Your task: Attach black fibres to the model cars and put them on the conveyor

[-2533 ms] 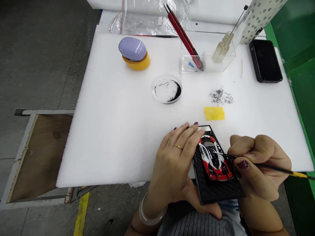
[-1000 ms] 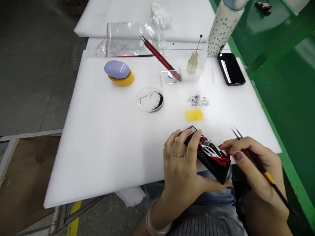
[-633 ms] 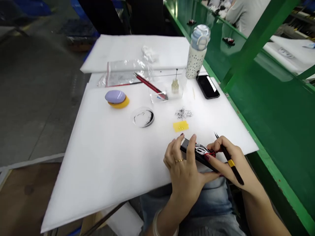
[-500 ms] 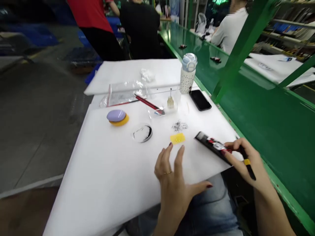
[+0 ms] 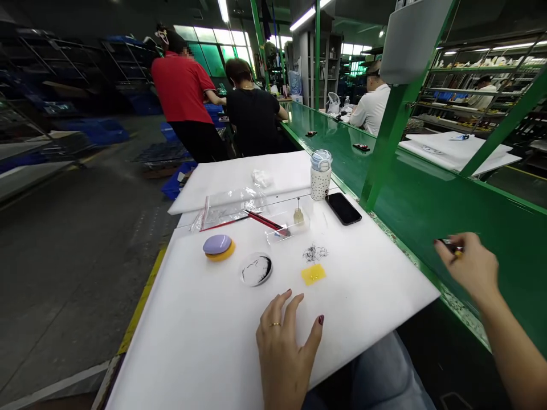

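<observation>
Our right hand [image 5: 468, 266] is out past the right edge of the white foam sheet [image 5: 213, 319], over the green conveyor [image 5: 427, 210], its fingers curled together and pinching a thin dark tool [image 5: 448, 245] with a yellow band. Only the end of the tool shows above the fingertips, and we cannot tell whether anything else is in that grip. Our left hand [image 5: 284, 347] lies flat on the near edge of the foam sheet, fingers spread and holding nothing. Just beyond it, on the sheet's middle, we see 1 yellow piece [image 5: 313, 274], and just past that a small heap of black slivers [image 5: 315, 253]. To the left of these on the sheet sits a clear round dish [image 5: 255, 269] with dark strands inside, and further left a purple-and-yellow object [image 5: 218, 247]. At the sheet's far edge stands a clear box [image 5: 288, 222] holding a red-handled tool [image 5: 267, 221] and a small bottle [image 5: 298, 216]. A black phone [image 5: 343, 208] lies at the far right corner, with a dotted flask [image 5: 320, 175] just behind it. Well beyond the sheet, 3 people [image 5: 254, 117] work along the conveyor.
</observation>
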Demonstrator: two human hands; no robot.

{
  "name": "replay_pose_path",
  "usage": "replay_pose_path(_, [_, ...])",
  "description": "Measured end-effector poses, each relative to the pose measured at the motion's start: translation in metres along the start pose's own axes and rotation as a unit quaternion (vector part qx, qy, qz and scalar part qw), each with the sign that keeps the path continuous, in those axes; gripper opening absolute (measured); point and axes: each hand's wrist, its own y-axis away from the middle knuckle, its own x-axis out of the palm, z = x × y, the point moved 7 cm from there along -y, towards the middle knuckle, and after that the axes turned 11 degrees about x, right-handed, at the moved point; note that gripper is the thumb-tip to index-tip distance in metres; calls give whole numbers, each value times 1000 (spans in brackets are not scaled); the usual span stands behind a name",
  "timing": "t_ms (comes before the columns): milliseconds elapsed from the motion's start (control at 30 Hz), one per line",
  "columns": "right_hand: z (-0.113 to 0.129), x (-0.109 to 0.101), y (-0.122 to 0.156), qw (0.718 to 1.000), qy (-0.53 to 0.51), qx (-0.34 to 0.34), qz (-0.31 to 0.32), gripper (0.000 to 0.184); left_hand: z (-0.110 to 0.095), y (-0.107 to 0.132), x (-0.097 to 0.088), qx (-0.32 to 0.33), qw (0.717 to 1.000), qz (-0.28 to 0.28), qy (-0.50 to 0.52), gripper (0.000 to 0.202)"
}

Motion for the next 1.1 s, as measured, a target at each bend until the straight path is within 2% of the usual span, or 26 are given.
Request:
replay_pose_path(100, [88, 62, 13, 989, -24, -99, 108, 30, 1, -1, 1, -9, 1000, 2, 13, 37])
replay_pose_path(200, [157, 122, 17, 975, -1, -134, 179, 39, 0, -1, 0, -18, 1000, -11, 17, 38])
replay_pose_path(300, [195, 155, 14, 969, 29, -125, 211, 45, -1, 0, -1, -28, 999, -19, 25, 39])
replay_pose_path(400, [207, 163, 10, 970, 47, -95, 220, 50, -1, 0, -2, -41, 998, -21, 38, 43])
replay_pose_path(567, [198, 160, 9, 971, 44, -53, 231, 73, 0, -2, -1, -64, 995, -19, 72, 52])
replay_pose_path(700, [188, 154, 13, 972, 12, -44, 229, 67, 0, -3, -1, -85, 990, -23, 114, 54])
replay_pose_path(800, [181, 140, 18, 976, -26, -48, 212, 62, 3, -2, -6, -108, 980, -34, 161, 53])
replay_pose_path(900, [172, 113, 37, 976, -72, -62, 194, 61, 2, -3, -10, -137, 962, -49, 232, 56])
replay_pose_path(967, [169, 89, 63, 969, -116, -90, 196, 64, -8, -9, -10, -151, 941, -55, 299, 59])
replay_pose_path(1100, [174, 34, 136, 917, -282, -177, 220, 61, -50, -31, 1, -178, 875, -73, 445, 72])
